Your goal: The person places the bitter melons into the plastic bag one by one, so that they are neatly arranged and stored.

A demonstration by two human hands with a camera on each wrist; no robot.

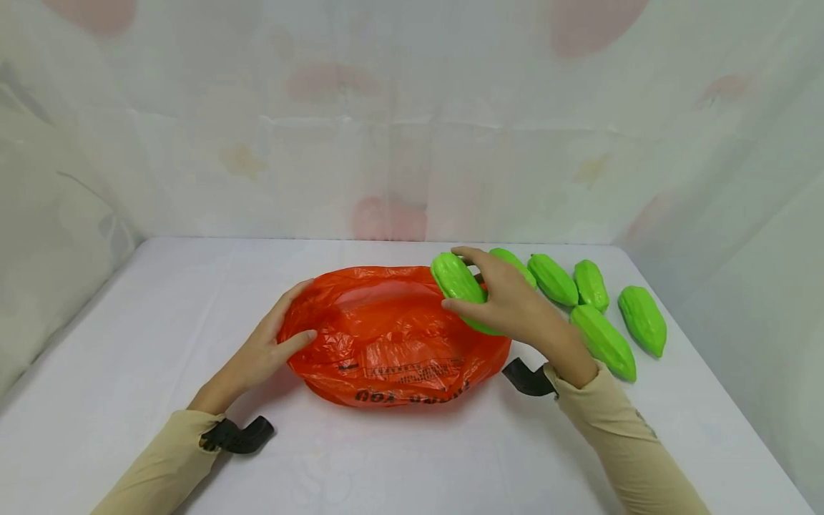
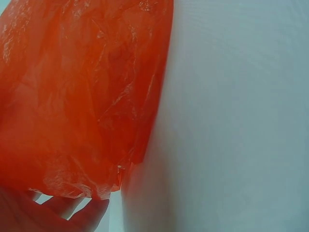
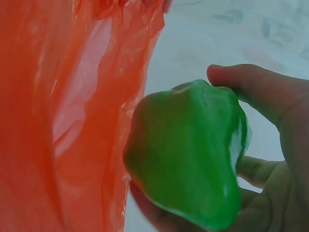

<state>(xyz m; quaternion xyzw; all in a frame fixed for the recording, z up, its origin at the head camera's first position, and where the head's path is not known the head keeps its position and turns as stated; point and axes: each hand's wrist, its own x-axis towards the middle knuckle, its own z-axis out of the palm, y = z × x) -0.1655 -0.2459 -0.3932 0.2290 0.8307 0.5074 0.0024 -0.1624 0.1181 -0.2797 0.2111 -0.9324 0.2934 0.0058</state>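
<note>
As your right hand grips one green vegetable over the right side of the red bag, your left hand rests spread against its left edge, fingers and thumb apart. Nice, the mouth's wide! Brace that rim lightly, since thin film will likely fold under a hard push; support the vegetable along its length and clear the right rim before loosening your fingers. Now the count: one bag on the table, one vegetable gripped, five more green vegetables lying to the right, six altogether.
</note>
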